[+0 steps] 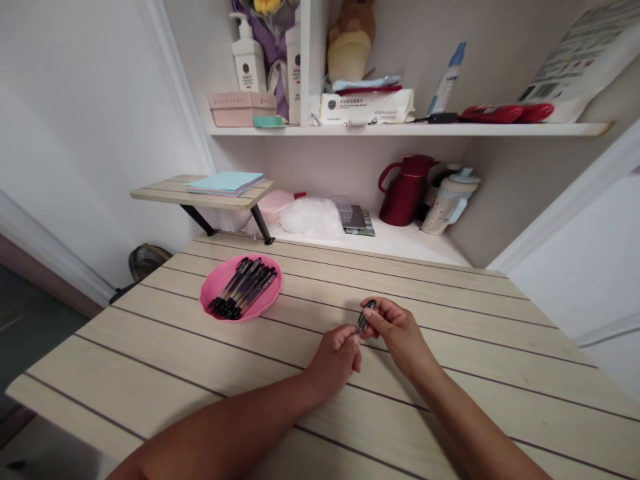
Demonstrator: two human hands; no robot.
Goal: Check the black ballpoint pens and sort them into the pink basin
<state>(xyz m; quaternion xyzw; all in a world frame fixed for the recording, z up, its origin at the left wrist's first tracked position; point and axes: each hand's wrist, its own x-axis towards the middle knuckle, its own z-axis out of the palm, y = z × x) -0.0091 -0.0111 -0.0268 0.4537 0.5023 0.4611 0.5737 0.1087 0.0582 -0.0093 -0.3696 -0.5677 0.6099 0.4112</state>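
A: ok so what are the hands up to?

B: Both on the same thing. Left hand [337,357] has the lower end of a dark pen [367,316] pinched in curled fingers, right hand [395,327] has thumb and fingers closed on the upper end. Pen's just right of centre in the frame, tilted, over the wooden table [450,307].

A: anything that could go sideways?

B: imo slipping is the big one. It's skinny, so if one hand lets go while the other only has a fingertip hold, it drops and probably rolls. Can't tell how firm either grip is tbh.

A: and the pink bowl [270,300] left of centre?

B: It's got a heap of pens [245,287] lying on a slant, some ends close to the rim. Looks shallow, so a careless bump from the left forearm [240,427] could slide a few out. Nothing's touching it rn though.
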